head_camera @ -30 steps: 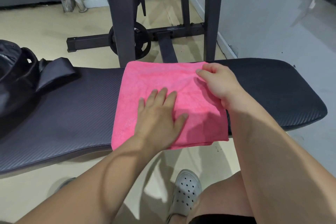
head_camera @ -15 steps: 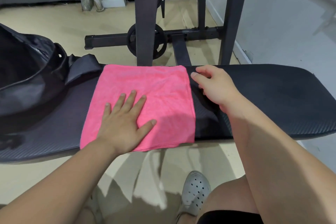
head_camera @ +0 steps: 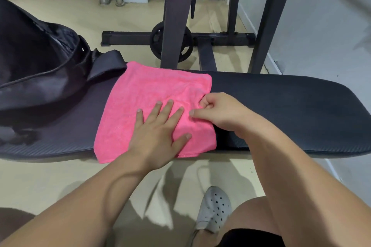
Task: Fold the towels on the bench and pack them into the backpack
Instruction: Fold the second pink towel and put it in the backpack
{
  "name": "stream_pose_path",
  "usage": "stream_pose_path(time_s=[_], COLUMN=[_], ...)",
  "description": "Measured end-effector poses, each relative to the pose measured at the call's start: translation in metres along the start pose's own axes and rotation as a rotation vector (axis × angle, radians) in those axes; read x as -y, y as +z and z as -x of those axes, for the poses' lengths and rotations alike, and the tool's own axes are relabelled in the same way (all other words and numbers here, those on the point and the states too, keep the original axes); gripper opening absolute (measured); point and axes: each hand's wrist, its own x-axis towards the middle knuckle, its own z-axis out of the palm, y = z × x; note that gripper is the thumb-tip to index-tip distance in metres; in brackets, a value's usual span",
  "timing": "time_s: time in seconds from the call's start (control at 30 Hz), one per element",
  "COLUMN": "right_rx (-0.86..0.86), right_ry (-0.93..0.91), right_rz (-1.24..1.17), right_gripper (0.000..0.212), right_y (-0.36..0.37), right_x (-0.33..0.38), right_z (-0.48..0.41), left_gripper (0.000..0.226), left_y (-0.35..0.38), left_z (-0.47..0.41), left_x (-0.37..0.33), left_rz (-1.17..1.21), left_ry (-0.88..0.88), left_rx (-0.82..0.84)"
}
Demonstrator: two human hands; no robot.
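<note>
From my remote seat I see the pink towel (head_camera: pixel 152 98) lying folded in a rough rectangle across the pad of the black bench (head_camera: pixel 281 106), left of the pad's middle. Its near edge droops a little over the front lip. The left hand (head_camera: pixel 158 134) lies flat on the near half of the towel, fingers straight and spread, palm pressing the cloth down. The right hand (head_camera: pixel 218 112) is at the towel's right edge. Its fingers are curled in against the hem where the cloth bunches into a small ridge, and its thumb reaches left over the top of the fabric. It looks like a pinch on that edge, though the curled fingers hide how many layers they have caught. The black backpack (head_camera: pixel 40 70) sits on the left end of the bench, slumped. One broad strap (head_camera: pixel 108 62) of it reaches toward the towel's far left corner, which lies just beside or against the strap. Behind the bench, dark uprights of a rack (head_camera: pixel 176 16) rise from the beige floor, with a round weight plate (head_camera: pixel 170 41) low at their base. Below the bench, on the floor, I can see a grey perforated clog (head_camera: pixel 214 208) on the person's foot.
</note>
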Motion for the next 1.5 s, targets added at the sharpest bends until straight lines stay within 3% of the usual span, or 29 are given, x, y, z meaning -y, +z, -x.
stream_pose_path(time_s=[0.2, 0.37, 0.47, 0.53, 0.67, 0.8, 0.87, 0.97, 1.07, 1.17, 1.4, 1.5], right_rx=[0.169, 0.128, 0.141, 0.088, -0.169, -0.269, -0.301, -0.306, -0.237, -0.231, -0.085, -0.068], right_ry=[0.147, 0.218, 0.254, 0.240, 0.159, 0.067, 0.011, -0.055, -0.023, -0.015, 0.006, 0.008], right_rz=[-0.212, -0.110, 0.107, 0.200, 0.130, 0.005, -0.009, 0.026, 0.197, 0.332, 0.444, 0.442], right_gripper=[0.054, 0.049, 0.062, 0.051, 0.026, 0.016, 0.014, 0.033, 0.038, 0.033, 0.055, 0.061], right_y=[-0.004, -0.012, -0.022, -0.029, -0.034, -0.021, -0.014, -0.007, 0.000, -0.001, -0.011, -0.009], right_x=[-0.010, -0.013, -0.015, -0.016, -0.030, -0.029, -0.026, -0.018, -0.017, -0.015, -0.021, -0.023], right_z=[0.014, 0.024, 0.032, 0.035, 0.025, 0.002, -0.012, -0.030, -0.046, -0.058, -0.067, -0.068], left_gripper=[0.087, 0.086, 0.088, 0.094, 0.096, 0.069, 0.059, 0.056, 0.056, 0.039, 0.007, 0.009], left_y=[0.000, -0.001, -0.002, -0.005, -0.015, -0.024, -0.025, -0.015, -0.004, 0.004, 0.012, 0.010], left_z=[-0.002, -0.001, -0.002, -0.001, 0.002, 0.004, 0.003, 0.000, 0.000, 0.001, 0.004, 0.004], left_x=[0.000, -0.002, -0.002, -0.002, -0.003, -0.019, -0.031, -0.040, -0.037, -0.034, -0.035, -0.036], left_rz=[-0.007, -0.003, 0.023, 0.062, 0.134, 0.145, 0.139, 0.147, 0.103, 0.123, 0.178, 0.252], left_ry=[-0.003, -0.022, -0.025, -0.024, -0.011, 0.122, 0.237, 0.377, 0.406, 0.436, 0.502, 0.534], left_rx=[0.012, 0.014, 0.015, 0.026, 0.027, -0.201, -0.204, -0.133, -0.126, -0.214, -0.373, -0.402])
